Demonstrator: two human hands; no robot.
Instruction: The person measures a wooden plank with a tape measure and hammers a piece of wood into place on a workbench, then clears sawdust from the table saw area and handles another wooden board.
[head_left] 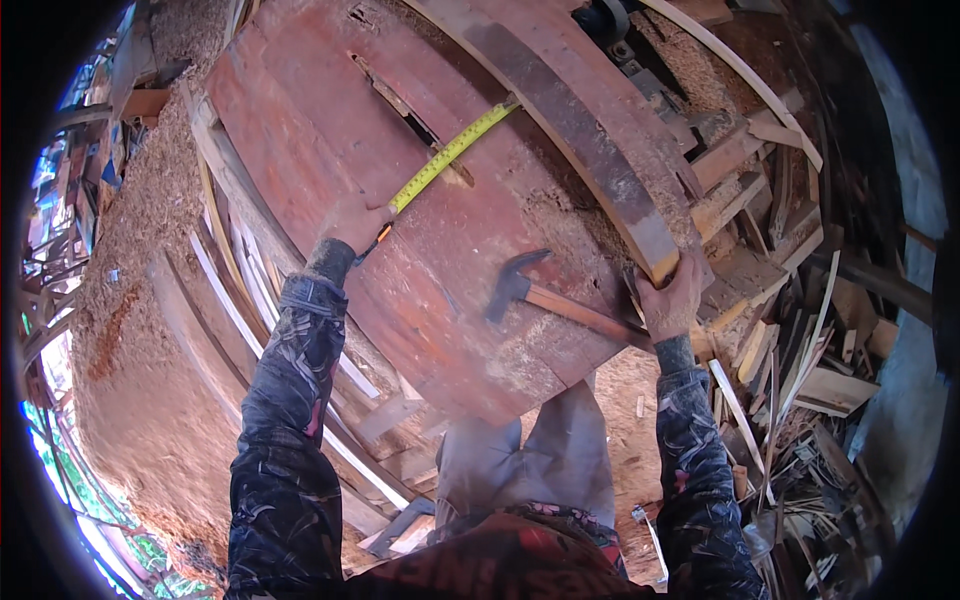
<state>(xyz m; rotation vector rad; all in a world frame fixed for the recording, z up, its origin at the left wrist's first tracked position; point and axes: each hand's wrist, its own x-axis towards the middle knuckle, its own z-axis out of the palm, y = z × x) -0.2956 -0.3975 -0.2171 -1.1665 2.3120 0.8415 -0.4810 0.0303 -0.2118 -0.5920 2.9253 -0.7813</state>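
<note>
- Nearest the body, I have a hammer (pixel 565 306) lying between the two hands, head toward the left one and handle end just below the right one; I take it to be laid there so both hands are free while it remains within reach.
- The right hand (pixel 672 300) is clamped on the near end of a dark plank (pixel 575 115), thumb and fingers on either side of the corner, likely to steady it.
- Well apart from it, the left hand (pixel 352 222) is closed on the near end of a yellow tape measure (pixel 450 155); I cannot tell whether the case is inside the fist.
- Poking out beneath those fingers is a slim orange-and-black tool (pixel 376 240), perhaps tucked there to save setting it down; its kind is unclear to me.
- Out from the left hand, the tape crosses a red-brown wooden surface (pixel 440 310) and a ragged slot, its far end meeting the plank's edge. That contact seems to let one hand manage the blade.
- Left of the left hand, I see wooden strips (pixel 190 320) lying lengthwise beside the surface, and sawdust (pixel 130 400) farther out.
- Beyond the right hand, wood scraps (pixel 838 390) are heaped, apparently pushed aside from the work.
</note>
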